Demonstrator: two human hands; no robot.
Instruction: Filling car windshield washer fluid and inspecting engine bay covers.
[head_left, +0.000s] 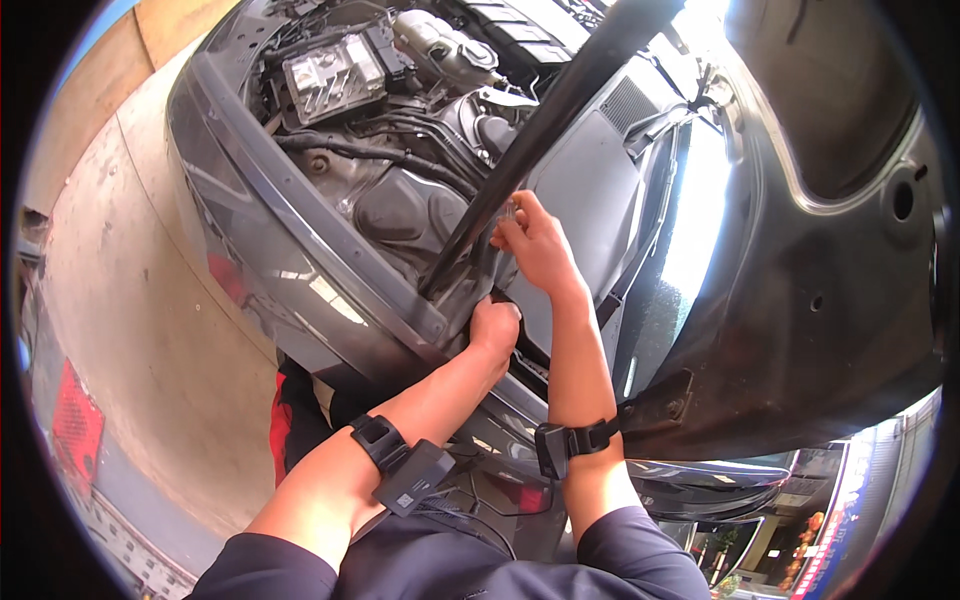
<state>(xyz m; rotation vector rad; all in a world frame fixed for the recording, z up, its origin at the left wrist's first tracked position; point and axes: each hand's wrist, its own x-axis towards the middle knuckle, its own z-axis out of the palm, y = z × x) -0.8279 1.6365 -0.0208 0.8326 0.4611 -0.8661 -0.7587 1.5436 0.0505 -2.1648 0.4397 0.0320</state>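
At the rear corner of a car's engine bay, my left hand (495, 328) is curled in a fist beside the inner fender edge. Its fingers face away from me, so whatever they grip is hidden. Farther in, my right hand (538, 246) has its thumb and fingers pinched around a small shiny part (508, 212), too small to identify. A dark rubber-like strip (486, 264) runs between the two hands. Right next to them a black hood prop (517, 142) slants from the fender up across the bay. The grey plastic cowl cover (581, 180) lies beside my right hand.
The raised hood (795, 300) fills the right side, above the windshield (679, 247). In the bay are a coolant reservoir (442, 46), a fuse box (334, 75) and a wiring harness (375, 148). The dark fender (315, 277) borders the concrete floor (157, 315).
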